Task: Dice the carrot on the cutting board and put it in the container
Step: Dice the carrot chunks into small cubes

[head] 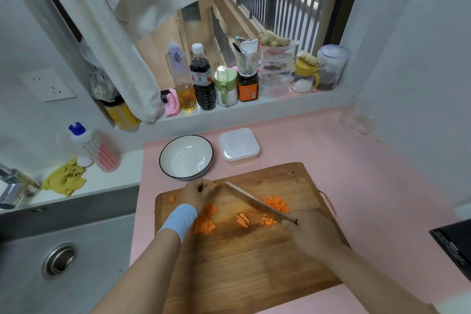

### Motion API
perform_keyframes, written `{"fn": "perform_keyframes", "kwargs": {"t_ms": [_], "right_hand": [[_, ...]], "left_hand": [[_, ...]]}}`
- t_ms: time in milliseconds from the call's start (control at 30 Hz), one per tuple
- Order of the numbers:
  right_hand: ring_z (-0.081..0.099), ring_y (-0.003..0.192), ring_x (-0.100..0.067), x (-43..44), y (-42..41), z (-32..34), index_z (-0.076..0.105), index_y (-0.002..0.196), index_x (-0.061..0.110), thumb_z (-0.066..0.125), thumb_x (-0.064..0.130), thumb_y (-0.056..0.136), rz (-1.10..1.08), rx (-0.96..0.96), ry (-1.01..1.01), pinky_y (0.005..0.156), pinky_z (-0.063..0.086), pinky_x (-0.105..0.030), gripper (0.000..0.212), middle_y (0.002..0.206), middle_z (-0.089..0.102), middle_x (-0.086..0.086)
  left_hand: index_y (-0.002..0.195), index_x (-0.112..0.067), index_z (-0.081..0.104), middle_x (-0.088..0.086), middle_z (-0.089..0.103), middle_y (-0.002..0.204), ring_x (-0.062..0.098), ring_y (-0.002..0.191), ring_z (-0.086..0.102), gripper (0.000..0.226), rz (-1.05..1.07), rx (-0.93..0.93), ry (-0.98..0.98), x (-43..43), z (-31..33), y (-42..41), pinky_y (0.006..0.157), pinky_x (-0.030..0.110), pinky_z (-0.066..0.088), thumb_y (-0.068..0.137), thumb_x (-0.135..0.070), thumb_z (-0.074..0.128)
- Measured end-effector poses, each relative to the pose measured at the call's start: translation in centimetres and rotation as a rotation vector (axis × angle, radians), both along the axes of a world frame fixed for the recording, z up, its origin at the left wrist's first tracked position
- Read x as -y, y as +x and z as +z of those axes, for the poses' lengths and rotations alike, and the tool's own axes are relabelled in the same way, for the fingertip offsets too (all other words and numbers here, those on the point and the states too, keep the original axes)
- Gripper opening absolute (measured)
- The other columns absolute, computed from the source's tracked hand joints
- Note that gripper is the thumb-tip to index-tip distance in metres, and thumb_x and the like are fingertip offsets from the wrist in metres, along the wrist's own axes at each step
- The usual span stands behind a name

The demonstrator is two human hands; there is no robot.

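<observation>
Right hand (309, 228): grip clamped on the knife (254, 202). Left hand (197, 192) pinches a carrot piece (215, 185) (mostly hidden) on the cutting board (242, 257). Diced carrot (276, 202) is piled beside the blade. I judge dicing is midway; next I must chop the remainder, then transfer it to the bowl (178, 160).

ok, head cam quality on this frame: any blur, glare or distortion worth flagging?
Head view: strong wide-angle bowing along the window frame and the sink rim; soft daylight, no hard shadows on the cutting board; faint highlight in the bowl; knife and left hand slightly smeared; diced carrot readable.
</observation>
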State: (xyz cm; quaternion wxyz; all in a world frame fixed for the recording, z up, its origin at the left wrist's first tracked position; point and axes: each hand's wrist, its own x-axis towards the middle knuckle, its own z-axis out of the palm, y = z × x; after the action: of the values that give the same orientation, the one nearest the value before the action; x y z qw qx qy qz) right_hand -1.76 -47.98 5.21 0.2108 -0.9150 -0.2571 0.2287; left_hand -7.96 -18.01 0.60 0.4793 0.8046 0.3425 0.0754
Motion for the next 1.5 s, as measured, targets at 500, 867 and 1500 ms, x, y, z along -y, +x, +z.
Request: {"fn": "perform_keyframes", "kwargs": {"t_ms": [500,867,1500], "right_hand": [[0.063,0.074,-0.016,-2.2,-2.7,-0.5,0.059,0.072,0.029,0.054,0.041,0.100,-0.296,-0.145,0.039,0.055,0.037,-0.027,0.030,0.072,0.063,0.008],[0.062,0.073,-0.014,-2.9,-3.3,0.3,0.064,0.084,0.028,0.051,0.040,0.101,-0.327,-0.133,0.028,0.056,0.037,-0.027,0.025,0.076,0.065,0.007],[0.063,0.081,-0.018,-4.3,-5.7,-0.8,0.066,0.094,0.028,0.041,0.040,0.104,-0.257,-0.075,-0.103,0.060,0.039,-0.028,0.030,0.082,0.065,0.011]], "left_hand": [[0.102,-0.027,0.076,-0.009,0.068,0.104,0.010,0.103,0.052,0.017,-0.625,-0.026,0.465,5.8,-3.6,-0.1,0.095,0.018,0.037,0.093,-0.024,0.062],[0.132,-0.027,0.059,-0.005,0.052,0.120,0.013,0.119,0.041,0.043,-0.706,-0.113,0.607,6.6,-3.7,-1.1,0.098,0.026,0.041,0.091,-0.040,0.061],[0.110,-0.012,0.071,0.003,0.067,0.096,0.023,0.095,0.060,0.035,-0.341,0.077,0.559,6.3,-5.7,-5.5,0.085,0.030,0.049,0.079,0.004,0.065]]}}
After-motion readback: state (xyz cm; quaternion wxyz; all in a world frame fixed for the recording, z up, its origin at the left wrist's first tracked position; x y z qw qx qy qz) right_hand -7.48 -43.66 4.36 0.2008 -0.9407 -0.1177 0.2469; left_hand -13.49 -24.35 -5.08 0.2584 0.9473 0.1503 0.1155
